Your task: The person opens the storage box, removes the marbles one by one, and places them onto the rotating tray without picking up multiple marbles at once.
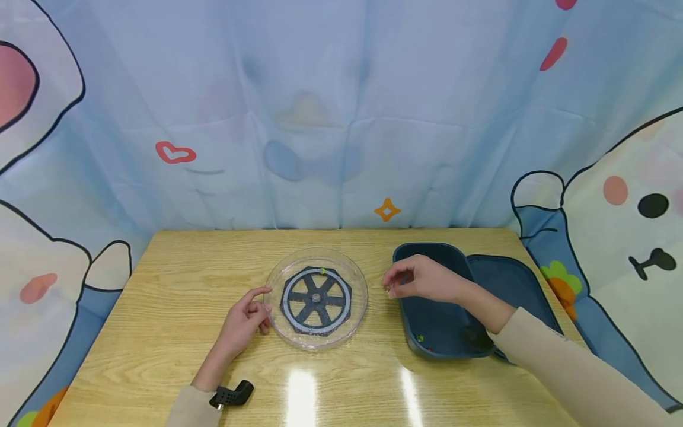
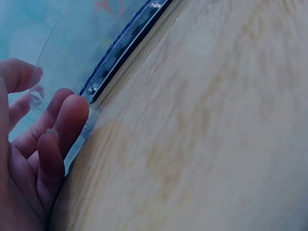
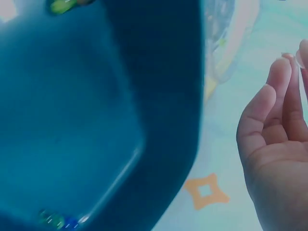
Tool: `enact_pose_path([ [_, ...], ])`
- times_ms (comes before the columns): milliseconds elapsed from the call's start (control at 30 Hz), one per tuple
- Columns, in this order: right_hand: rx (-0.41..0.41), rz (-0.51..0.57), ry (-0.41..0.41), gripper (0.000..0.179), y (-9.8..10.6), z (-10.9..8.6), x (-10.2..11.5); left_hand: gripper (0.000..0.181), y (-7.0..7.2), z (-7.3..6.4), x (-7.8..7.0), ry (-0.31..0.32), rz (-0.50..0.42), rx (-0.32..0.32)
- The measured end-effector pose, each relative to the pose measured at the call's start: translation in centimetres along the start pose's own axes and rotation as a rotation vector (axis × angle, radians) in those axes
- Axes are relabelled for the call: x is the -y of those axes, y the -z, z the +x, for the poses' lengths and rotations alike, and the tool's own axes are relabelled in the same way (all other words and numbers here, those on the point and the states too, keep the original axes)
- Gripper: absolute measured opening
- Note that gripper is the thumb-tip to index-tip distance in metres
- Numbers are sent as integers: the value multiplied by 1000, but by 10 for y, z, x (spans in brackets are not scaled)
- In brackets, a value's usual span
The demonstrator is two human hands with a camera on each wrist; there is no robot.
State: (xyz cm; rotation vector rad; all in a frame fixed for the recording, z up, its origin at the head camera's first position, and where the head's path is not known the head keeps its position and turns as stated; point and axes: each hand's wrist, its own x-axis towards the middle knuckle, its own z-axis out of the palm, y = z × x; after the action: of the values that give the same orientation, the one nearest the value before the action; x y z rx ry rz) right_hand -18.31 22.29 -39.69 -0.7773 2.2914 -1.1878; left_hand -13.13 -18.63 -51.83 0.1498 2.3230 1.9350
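Observation:
A clear round dish (image 1: 359, 317) holds a dark octagonal piece (image 1: 319, 310) with spokes and a light blue ring. One small green bead (image 1: 322, 271) sits on the ring's far part. My left hand (image 1: 242, 323) grips the dish's left rim, fingertips over the edge and other fingers curled below it. Between the thumb and fingertips of my right hand (image 1: 424, 279) is a tiny pale thing (image 1: 388, 290), too small to tell its kind. That hand hovers over the left wall of a dark blue box (image 1: 445, 320), where green beads (image 3: 62, 6) and a blue bead (image 3: 71, 222) lie.
A dark blue lid (image 1: 507, 284) lies to the box's right, partly behind it. The wooden table (image 1: 192, 279) backs onto a printed blue curtain (image 1: 320, 118). A black strap device (image 1: 233, 394) is on my left wrist.

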Motion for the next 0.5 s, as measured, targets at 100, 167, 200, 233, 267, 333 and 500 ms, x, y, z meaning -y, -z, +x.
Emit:
enact_pose_path([
  [100, -23, -25, 15, 15, -6, 9, 6, 40, -1, -4, -11, -6, 0, 8],
  [167, -32, -28, 28, 14, -11, 16, 10, 40, -1, -6, -17, -11, 1, 11],
  [200, -36, -31, 36, 14, -13, 19, 13, 40, -2, -7, -20, -15, 3, 11],
  [233, -39, -31, 39, 13, -15, 23, 16, 40, -2, -8, -22, -16, 2, 10],
  [267, -40, -30, 42, 13, -17, 26, 18, 40, -2, -8, -21, -12, 5, 8],
  [333, -45, -35, 41, 12, -22, 34, 23, 40, -2, -7, -18, -6, 9, 1],
  [500, -48, -40, 34, 12, -35, 53, 29, 39, -1, -1, -2, 17, 19, -6],
])
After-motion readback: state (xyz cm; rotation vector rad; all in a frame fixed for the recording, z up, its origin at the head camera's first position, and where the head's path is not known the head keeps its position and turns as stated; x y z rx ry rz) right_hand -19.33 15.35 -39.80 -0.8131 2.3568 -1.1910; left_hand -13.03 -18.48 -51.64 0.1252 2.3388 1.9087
